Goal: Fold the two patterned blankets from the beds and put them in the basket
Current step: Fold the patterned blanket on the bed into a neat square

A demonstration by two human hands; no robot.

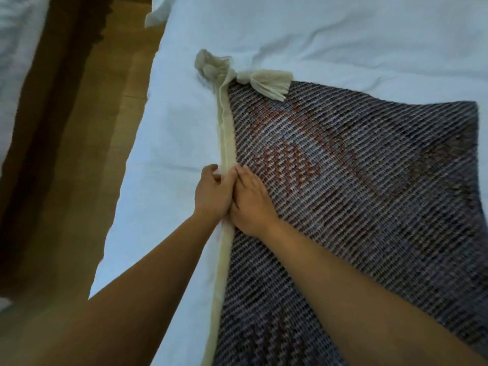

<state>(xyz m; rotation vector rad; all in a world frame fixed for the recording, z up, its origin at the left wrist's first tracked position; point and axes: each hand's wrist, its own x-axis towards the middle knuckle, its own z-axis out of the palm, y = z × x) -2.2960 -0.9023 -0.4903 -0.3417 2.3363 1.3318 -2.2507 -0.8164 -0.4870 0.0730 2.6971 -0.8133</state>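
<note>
A dark patterned blanket [356, 180] with fine diagonal stripes and a reddish motif lies folded flat on the white bed [317, 35]. A cream border [225, 128] runs along its left edge and ends in cream tassels [264, 79] at the far corner. My left hand [212, 192] sits at that border with its fingers curled over the cream edge. My right hand [249, 199] lies right beside it, flat on the patterned cloth with fingers pointing away from me. The two hands touch each other. No basket is in view.
A brown floor strip [79, 154] runs between this bed and a second white bed [15, 62] at the far left. The bed's left edge falls just left of my hands. A white pillow corner [158, 14] shows at the top.
</note>
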